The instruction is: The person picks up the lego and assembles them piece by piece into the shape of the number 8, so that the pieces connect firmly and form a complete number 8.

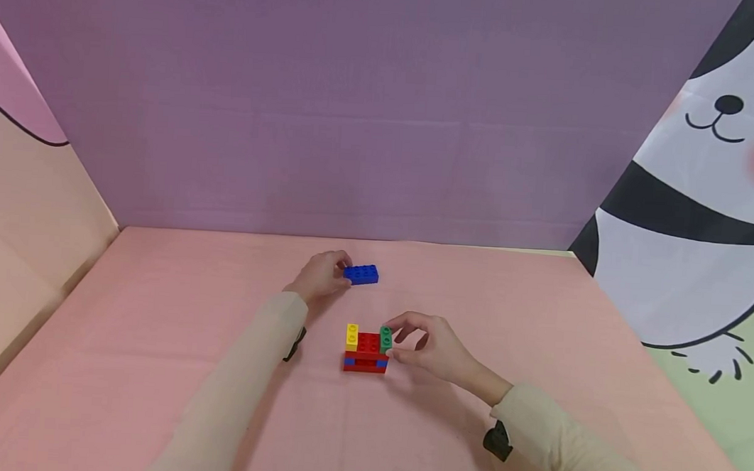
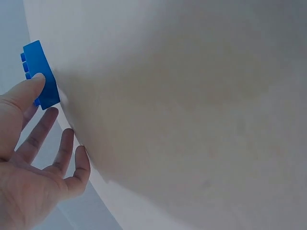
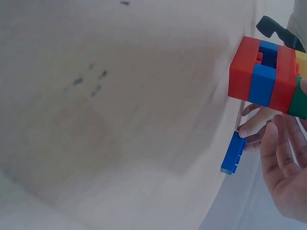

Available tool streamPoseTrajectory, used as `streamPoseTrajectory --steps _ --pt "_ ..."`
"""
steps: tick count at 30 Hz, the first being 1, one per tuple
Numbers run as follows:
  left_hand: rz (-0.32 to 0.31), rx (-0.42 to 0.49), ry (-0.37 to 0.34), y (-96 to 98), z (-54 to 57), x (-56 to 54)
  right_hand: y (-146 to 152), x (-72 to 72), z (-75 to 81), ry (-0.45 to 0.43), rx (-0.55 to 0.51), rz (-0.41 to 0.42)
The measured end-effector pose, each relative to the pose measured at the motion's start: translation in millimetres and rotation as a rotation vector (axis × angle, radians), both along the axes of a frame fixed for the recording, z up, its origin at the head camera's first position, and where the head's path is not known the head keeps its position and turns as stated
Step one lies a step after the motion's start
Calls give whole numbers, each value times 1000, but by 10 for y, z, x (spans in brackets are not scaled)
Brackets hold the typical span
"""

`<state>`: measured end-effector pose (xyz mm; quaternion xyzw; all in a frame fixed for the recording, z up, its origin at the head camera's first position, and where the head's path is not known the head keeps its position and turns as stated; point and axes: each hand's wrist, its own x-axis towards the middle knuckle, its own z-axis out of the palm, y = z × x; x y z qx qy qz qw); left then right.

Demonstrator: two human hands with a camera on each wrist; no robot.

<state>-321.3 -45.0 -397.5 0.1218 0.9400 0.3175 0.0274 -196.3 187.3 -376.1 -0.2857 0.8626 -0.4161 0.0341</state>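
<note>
Head view: your left hand (image 1: 320,276) pinches the far blue brick (image 1: 363,274), your right hand (image 1: 438,349) the green brick (image 1: 386,341), which sideways pull may loosen.

Readable text, labels, brands, numbers, signs: none | black-and-white panda print on cloth (image 1: 688,287), right of head frame: picture only | blue rectangular studded plastic brick (image 1: 361,274), centre: any marking too small to read | red, yellow, green and blue plastic brick stack (image 1: 368,344), lower centre: likewise
</note>
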Motion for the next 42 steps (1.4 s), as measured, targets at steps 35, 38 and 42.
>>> streamPoseTrajectory --steps 35,38,42 --pt "-150 81 -38 -453 81 -13 -44 1 22 14 1 -2" --pt "-175 90 -13 -480 117 9 -49 5 18 10 3 -8" --pt "-188 100 11 -510 161 42 -55 9 12 7 6 -12"
